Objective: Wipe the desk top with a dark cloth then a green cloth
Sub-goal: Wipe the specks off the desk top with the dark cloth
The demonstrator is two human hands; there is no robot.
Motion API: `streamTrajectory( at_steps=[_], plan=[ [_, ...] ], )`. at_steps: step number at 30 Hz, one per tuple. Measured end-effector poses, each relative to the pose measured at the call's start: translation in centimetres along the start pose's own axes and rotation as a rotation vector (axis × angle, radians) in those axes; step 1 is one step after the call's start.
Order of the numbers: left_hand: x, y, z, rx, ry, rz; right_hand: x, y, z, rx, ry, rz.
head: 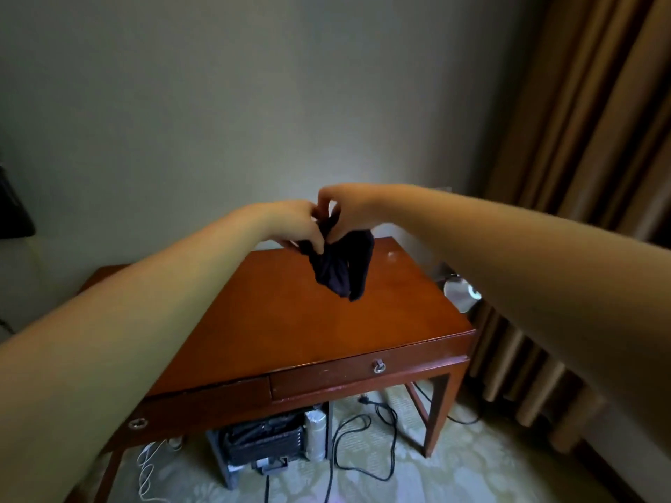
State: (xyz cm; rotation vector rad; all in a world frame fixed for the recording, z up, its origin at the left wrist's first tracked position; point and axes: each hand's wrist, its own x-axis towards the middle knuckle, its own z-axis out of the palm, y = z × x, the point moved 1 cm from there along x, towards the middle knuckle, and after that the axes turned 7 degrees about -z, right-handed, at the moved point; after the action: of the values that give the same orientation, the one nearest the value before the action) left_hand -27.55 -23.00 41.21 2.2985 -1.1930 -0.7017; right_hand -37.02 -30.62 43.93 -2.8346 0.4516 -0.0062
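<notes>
A dark cloth hangs bunched in the air above the far part of the reddish-brown wooden desk top. My left hand grips its upper left part. My right hand pinches its top edge right beside the left hand, fingertips almost touching. The cloth's lower end dangles close over the desk surface; whether it touches I cannot tell. No green cloth is in view.
The desk has two front drawers with ring pulls. Under it stand a black crate and loose cables on patterned carpet. Brown curtains hang at the right, and a grey wall stands behind the desk.
</notes>
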Motion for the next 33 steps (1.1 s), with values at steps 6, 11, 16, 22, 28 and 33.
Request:
streamTrajectory(
  at_steps=[6,11,16,22,28,33],
  plan=[
    [1.9,3.7,1.0,-0.033,0.117,0.149,-3.3,4.4,-3.4,0.028,0.130,0.108],
    [6.5,7.7,6.1,-0.078,0.034,0.256,-5.9,12.4,-2.8,0.024,0.154,0.222],
    [12.4,12.7,11.0,-0.035,-0.073,0.266,-6.4,22.0,-2.5,0.115,0.075,0.253],
    [16.5,13.2,10.9,0.069,-0.216,0.067,-1.5,26.4,-1.6,0.288,-0.203,0.176],
    [12.7,1.4,5.3,0.018,-0.183,-0.286,8.6,16.7,3.8,0.343,-0.599,-0.092],
    [3.7,-10.8,-0.4,-0.110,0.007,-0.518,14.4,2.3,9.6,0.330,-0.696,-0.373]
  ],
)
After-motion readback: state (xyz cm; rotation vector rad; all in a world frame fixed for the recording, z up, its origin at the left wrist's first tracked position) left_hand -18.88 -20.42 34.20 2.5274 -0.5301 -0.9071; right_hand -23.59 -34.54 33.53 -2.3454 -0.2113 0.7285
